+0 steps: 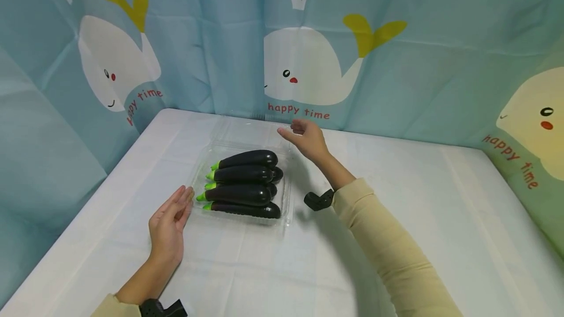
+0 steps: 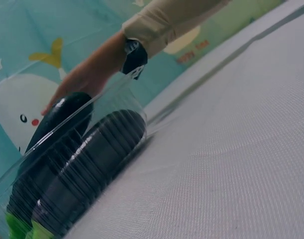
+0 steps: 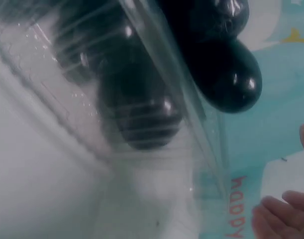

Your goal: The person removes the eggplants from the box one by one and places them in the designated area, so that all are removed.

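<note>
Several dark eggplants (image 1: 243, 174) with green stems lie stacked in a clear plastic box (image 1: 285, 209). The box's transparent lid (image 1: 248, 132) is folded back behind it. At the box's left side, the left hand (image 1: 168, 226) has its fingers extended, with fingertips at the wall. Beyond the back right corner, beside the lid, the right hand (image 1: 310, 141) is raised with loosely bent fingers and holds nothing visible. In the left wrist view, eggplants (image 2: 92, 164) show through the box wall. Fingers of the right hand (image 3: 283, 216) appear at the right wrist view's edge.
The box stands on a white-covered table (image 1: 423, 209). Behind and at the sides hangs a blue curtain (image 1: 211, 38) printed with whales. Black wrist cameras sit on both wrists, the right camera (image 1: 318, 200) close to the box's right side.
</note>
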### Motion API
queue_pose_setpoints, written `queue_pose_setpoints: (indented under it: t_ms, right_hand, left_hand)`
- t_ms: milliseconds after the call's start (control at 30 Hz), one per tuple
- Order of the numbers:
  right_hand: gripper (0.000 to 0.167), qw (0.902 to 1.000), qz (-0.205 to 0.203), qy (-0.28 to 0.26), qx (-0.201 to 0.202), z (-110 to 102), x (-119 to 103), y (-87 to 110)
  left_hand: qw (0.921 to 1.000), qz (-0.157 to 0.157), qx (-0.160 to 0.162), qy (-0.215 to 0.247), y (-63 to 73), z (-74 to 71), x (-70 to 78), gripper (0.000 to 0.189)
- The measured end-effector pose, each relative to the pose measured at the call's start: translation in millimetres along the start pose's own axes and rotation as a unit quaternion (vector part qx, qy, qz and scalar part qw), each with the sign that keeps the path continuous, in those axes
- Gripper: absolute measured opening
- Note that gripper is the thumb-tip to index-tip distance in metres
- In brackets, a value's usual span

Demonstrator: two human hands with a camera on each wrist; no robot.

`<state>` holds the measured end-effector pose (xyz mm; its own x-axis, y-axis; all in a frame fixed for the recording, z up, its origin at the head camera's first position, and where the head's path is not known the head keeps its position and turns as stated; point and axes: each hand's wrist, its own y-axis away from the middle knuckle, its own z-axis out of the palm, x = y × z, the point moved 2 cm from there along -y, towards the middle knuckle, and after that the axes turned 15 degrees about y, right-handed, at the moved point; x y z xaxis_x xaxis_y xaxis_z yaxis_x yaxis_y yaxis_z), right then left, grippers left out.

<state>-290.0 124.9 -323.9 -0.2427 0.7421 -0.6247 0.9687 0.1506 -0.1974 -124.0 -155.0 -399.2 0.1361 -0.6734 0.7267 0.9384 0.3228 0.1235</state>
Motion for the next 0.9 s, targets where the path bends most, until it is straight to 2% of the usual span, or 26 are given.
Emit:
queue_pose_setpoints:
  t_ms: [233,433,667,900]
  right_hand:
    - [0.059,0.9953,-0.050,-0.001,-0.084,3.6,-20.8,11.6]
    - [0.052,0.9895,-0.090,0.021,-0.111,7.9,-33.0,15.9]
    - [0.059,0.9697,-0.156,0.078,-0.171,18.1,-44.6,19.2]
    - [0.055,0.9617,-0.174,0.085,-0.194,24.1,-47.1,12.5]
  left_hand:
    - [1.0000,0.000,-0.006,0.007,-0.3,-1.8,-0.7,0.041]
    - [0.9999,0.002,-0.012,0.011,0.6,-1.9,0.4,0.041]
    - [0.9999,0.000,-0.013,0.004,1.3,-2.5,1.4,0.041]
    - [0.9999,-0.002,-0.014,0.000,0.6,-0.7,1.5,0.041]
